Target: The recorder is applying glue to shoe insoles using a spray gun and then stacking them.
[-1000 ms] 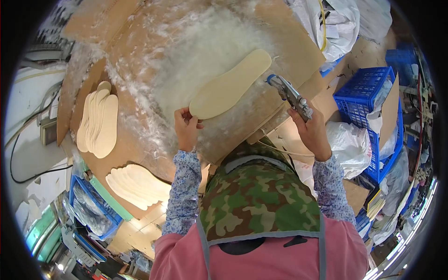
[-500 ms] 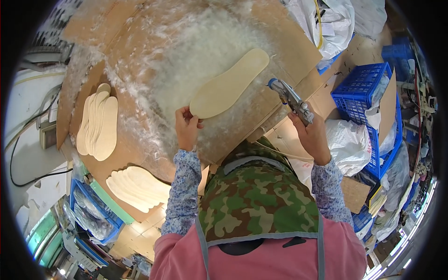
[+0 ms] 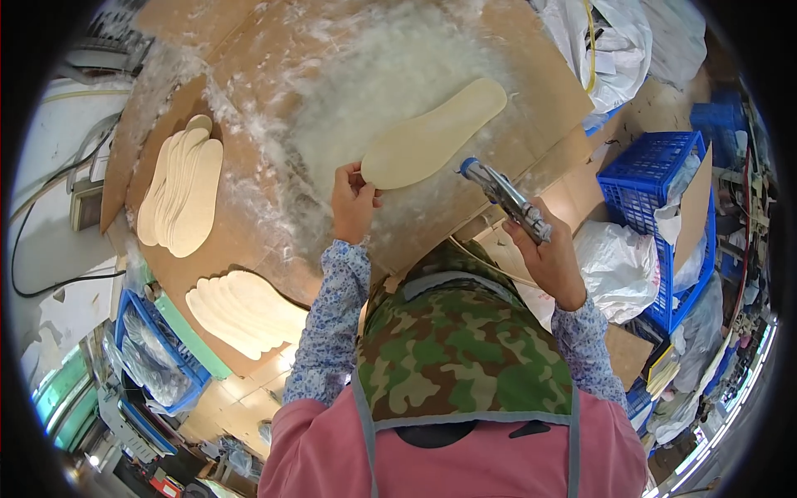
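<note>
My left hand [image 3: 355, 202] pinches the near, wide end of a pale cream insole [image 3: 433, 135]. The insole slants up to the right above a cardboard sheet [image 3: 278, 79] coated with whitish residue. In my right hand [image 3: 550, 259] is a metal spray gun [image 3: 508, 199] with a blue tip; a hose seems to run from it towards my apron. Its nozzle points up and left, at the insole's near side, a short gap apart. Two fanned stacks of similar insoles lie at the left: an upper stack [image 3: 181, 189] and a lower stack [image 3: 245, 315].
A blue plastic crate [image 3: 652, 170] stands at the right, beside a white plastic bag [image 3: 616, 267]. More bags [image 3: 610, 54] sit at the far right. At the lower left is a blue basket [image 3: 162, 353] holding clear plastic. A dark cable [image 3: 62, 286] hangs at the left edge.
The spray gun has moved left and its nozzle has come closer to the insole. The left hand and insole appear slightly farther up and right, as the whole view has shifted somewhat.
</note>
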{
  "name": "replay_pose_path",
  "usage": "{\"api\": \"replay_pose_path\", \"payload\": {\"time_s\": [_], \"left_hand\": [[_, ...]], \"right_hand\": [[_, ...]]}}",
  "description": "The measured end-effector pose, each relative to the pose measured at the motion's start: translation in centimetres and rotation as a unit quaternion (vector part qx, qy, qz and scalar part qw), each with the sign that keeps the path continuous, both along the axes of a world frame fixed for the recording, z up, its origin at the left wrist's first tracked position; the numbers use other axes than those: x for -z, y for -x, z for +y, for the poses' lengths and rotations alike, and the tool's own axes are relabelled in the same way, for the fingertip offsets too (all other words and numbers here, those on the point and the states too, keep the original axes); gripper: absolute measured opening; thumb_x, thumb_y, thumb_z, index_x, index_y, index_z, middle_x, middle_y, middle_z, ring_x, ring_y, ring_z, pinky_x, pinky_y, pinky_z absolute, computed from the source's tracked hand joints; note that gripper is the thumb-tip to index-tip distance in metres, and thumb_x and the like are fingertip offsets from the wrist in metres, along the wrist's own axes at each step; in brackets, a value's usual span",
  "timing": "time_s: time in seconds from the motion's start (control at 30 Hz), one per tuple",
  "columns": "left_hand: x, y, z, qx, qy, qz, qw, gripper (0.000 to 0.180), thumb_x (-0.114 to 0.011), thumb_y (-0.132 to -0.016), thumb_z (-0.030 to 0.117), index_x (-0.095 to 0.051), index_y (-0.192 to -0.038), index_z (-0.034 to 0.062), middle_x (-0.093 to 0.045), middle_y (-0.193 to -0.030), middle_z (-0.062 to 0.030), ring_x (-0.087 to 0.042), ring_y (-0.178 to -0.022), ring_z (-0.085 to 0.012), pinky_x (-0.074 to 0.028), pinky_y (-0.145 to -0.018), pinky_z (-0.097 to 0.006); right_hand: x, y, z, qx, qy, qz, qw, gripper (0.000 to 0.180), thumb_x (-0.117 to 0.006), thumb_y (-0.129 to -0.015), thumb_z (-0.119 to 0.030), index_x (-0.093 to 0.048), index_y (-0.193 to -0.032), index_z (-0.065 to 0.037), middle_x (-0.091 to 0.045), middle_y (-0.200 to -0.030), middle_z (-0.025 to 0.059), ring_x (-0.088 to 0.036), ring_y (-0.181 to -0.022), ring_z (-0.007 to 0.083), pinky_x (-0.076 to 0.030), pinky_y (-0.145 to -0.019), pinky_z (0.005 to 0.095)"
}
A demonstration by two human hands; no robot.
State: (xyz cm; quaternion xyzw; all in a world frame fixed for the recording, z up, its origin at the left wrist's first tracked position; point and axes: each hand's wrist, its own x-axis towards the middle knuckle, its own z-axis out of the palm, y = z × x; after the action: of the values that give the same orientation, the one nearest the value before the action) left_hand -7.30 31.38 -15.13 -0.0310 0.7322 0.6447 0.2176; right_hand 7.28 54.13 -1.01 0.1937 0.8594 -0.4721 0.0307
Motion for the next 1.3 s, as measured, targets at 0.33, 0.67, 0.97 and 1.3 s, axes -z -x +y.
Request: {"api": "replay_pose_path", "payload": {"time_s": [0.33,0.67,0.97,1.3], "left_hand": [[0.4,0.1,0.1,-0.013,-0.001,0.002,1.000,0.026,-0.048,-0.083,-0.003,-0.046,-0.109,-0.0009,-0.058,-0.087,-0.0077,-0.058,-0.069,-0.0115,-0.050,-0.056,-0.024],[0.8,0.0,0.2,-0.013,0.001,0.020,1.000,0.026,-0.048,-0.083,-0.004,-0.046,-0.109,-0.0011,-0.057,-0.085,-0.0080,-0.058,-0.067,-0.0119,-0.050,-0.054,-0.024],[0.5,-0.2,0.3,-0.020,0.018,0.008,1.000,0.027,-0.048,-0.084,-0.003,-0.046,-0.110,0.0000,-0.057,-0.085,-0.0077,-0.059,-0.067,-0.0121,-0.051,-0.055,-0.024],[0.3,-0.3,0.6,-0.026,0.029,0.002,0.999,0.027,-0.049,-0.084,-0.001,-0.045,-0.111,0.0008,-0.056,-0.086,-0.0071,-0.058,-0.070,-0.0114,-0.049,-0.054,-0.023]], "right_hand": [[-0.6,-1.3,-1.7,-0.048,0.023,-0.008,0.999,0.024,-0.064,-0.082,-0.009,-0.054,-0.102,-0.003,-0.060,-0.082,0.0171,-0.059,-0.073,0.0326,-0.046,-0.065,0.0348],[-0.9,-2.3,-0.7,-0.075,0.006,-0.014,0.997,0.026,-0.065,-0.081,-0.011,-0.054,-0.104,-0.003,-0.061,-0.085,0.0180,-0.061,-0.077,0.0340,-0.047,-0.067,0.0360],[-1.3,-2.3,2.2,0.011,-0.011,-0.011,1.000,0.017,-0.061,-0.085,-0.010,-0.055,-0.100,-0.003,-0.056,-0.066,0.0105,-0.055,-0.061,0.0200,-0.044,-0.058,0.0305],[-0.9,-3.0,1.9,-0.061,0.002,0.006,0.998,0.023,-0.065,-0.081,-0.010,-0.055,-0.100,-0.003,-0.062,-0.084,0.0163,-0.060,-0.076,0.0334,-0.048,-0.067,0.0345]]}}
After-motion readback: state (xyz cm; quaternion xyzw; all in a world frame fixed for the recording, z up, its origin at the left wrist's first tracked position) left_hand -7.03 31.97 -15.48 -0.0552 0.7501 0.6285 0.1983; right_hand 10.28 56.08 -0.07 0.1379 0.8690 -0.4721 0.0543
